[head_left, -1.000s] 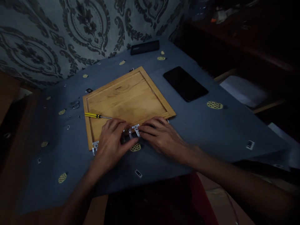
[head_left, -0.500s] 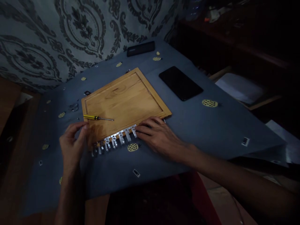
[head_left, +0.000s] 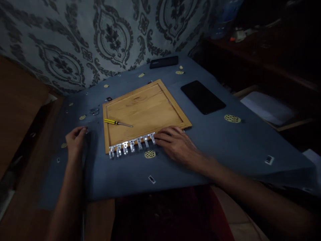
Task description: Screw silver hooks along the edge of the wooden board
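A wooden board (head_left: 145,110) with a raised frame lies on the blue cloth. Along its near edge runs a row of several small metal hooks (head_left: 131,144). My right hand (head_left: 175,144) rests with fingers spread on the board's near right corner, touching the end of the hook row. My left hand (head_left: 75,140) is off to the left on the cloth, fingers pinched around a tiny item I cannot make out. A yellow-handled screwdriver (head_left: 116,123) lies on the board's left part.
A dark phone (head_left: 203,97) lies right of the board, another dark device (head_left: 164,62) at the back by the patterned wall. Small metal parts (head_left: 94,111) lie left of the board. A wooden surface (head_left: 20,110) stands at left, a dark shelf at right.
My left hand left the hooks and moved left across the cloth, uncovering the hook row. The right hand stayed at the board's corner. The camera view shifted.
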A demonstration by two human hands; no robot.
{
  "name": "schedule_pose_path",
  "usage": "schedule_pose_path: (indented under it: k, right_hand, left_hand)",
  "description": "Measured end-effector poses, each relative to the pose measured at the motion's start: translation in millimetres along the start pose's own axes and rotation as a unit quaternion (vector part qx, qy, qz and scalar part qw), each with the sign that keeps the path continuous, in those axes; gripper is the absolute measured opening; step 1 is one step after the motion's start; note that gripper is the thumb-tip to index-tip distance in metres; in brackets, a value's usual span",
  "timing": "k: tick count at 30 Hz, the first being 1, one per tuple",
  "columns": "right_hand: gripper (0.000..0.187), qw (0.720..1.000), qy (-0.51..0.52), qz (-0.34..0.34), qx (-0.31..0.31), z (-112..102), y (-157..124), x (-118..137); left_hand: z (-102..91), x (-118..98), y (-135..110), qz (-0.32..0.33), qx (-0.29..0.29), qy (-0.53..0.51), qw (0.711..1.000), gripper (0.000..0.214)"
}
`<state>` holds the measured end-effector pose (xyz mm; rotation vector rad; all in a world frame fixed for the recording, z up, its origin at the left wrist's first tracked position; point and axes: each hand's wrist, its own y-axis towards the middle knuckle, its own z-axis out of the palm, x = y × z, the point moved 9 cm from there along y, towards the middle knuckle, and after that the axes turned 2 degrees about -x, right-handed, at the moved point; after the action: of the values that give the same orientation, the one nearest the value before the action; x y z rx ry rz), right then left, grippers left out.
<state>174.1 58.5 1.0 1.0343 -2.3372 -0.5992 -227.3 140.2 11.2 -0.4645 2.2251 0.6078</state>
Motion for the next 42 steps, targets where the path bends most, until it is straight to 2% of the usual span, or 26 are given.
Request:
schedule_pose_path:
  k: [5, 9, 20, 25, 32, 42]
  right_hand:
    - [0.028, 1.000, -0.018, -0.021, -0.011, -1.8, 0.5, 3.5]
    - [0.028, 0.999, -0.040, -0.033, -0.008, -1.7, 0.2, 5.3]
    - [0.033, 0.992, -0.075, -0.088, -0.044, 0.8, -1.1, 4.5]
    - [0.042, 0.993, -0.078, -0.088, -0.034, 1.6, -1.6, 3.1]
    - [0.042, 0.996, -0.064, -0.058, 0.006, 7.2, -3.3, -5.6]
    - [0.034, 0.998, -0.040, -0.013, 0.039, 6.7, -0.6, -2.4]
  left_hand:
    - [17.9, 31.2, 19.8, -0.016, 0.038, 0.027, 0.999, 0.031]
    - [32.5, 38.7, 23.2, 0.015, 0.060, 0.058, 0.996, 0.036]
    - [50.9, 18.8, 23.9, 0.143, 0.079, 0.175, 0.971, 0.036]
    - [61.8, 7.7, 16.3, 0.197, 0.108, 0.201, 0.954, 0.031]
    - [65.9, 10.6, 17.2, 0.219, 0.119, 0.214, 0.945, 0.031]
    - [64.9, 3.0, 17.2, 0.261, 0.138, 0.190, 0.936, 0.032]
